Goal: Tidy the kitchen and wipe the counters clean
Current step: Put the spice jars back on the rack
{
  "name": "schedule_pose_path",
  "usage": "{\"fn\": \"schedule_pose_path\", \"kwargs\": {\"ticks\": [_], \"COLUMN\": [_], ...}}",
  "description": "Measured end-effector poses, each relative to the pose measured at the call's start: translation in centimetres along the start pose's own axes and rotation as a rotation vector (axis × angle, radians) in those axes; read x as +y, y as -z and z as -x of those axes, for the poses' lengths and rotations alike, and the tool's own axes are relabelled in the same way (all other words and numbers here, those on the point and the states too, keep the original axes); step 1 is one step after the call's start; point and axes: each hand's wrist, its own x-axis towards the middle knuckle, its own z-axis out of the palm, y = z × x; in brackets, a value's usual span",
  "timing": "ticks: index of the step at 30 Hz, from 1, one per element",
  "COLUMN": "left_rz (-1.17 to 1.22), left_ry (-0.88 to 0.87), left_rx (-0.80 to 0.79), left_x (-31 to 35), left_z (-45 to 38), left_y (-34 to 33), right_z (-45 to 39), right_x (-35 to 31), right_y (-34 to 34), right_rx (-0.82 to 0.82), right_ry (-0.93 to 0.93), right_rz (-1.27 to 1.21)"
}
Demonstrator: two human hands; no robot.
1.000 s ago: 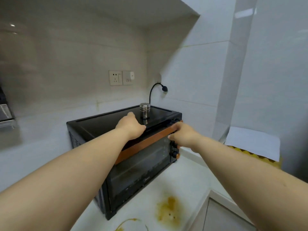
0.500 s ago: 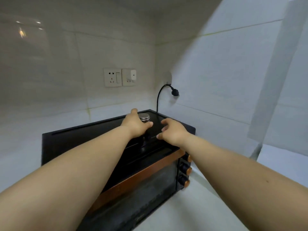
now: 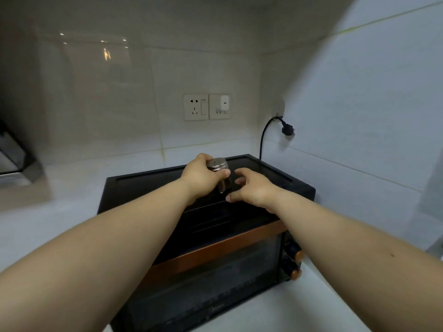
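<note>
Shaker, metal with a perforated lid, sits above the top of the black toaster oven, tilted a little; whether its base touches the oven top, I cannot tell. My left hand grips it, fingers wrapped round the body, thumb across the front. My right hand is just beside it, fingers loosely spread, holding nothing, over the oven top. Oven stands on the pale counter in the corner, orange strip across the door, orange knobs on its right. Black plug hangs loose by the wall. Two sockets behind.
</note>
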Motion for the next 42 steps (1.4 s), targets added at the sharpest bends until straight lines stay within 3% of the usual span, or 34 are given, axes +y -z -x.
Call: {"fn": "schedule_pose_path", "kwargs": {"ticks": [7,13,22,28,35,42], "left_rz": [0.123,0.176,0.127,0.093,0.111,0.117], "left_ry": [0.058,0.164,0.377,0.497,0.6,0.734], "left_rx": [0.068,0.149,0.368,0.472,0.59,0.69], "left_x": [-1.8,-6.8,-20.4,-26.4,-33.2,-41.1], "left_z": [5.4,14.8,37.4,49.6,58.1,61.0], "left_y": [7.5,17.8,38.1,49.1,57.7,65.5], "right_z": [1.8,7.0,21.9,30.0,34.6,34.0], "right_x": [-5.5,-13.6,-29.6,-38.4,-45.7,-51.9], "right_y": [-5.1,-14.1,-38.2,-50.5,-62.2,-75.4], "right_rx": [-0.171,-0.366,-0.671,-0.831,-0.968,-1.091], "right_ry": [0.176,0.266,0.432,0.507,0.599,0.694], "right_rz": [-0.158,-0.21,-0.162,-0.149,-0.07,-0.012]}}
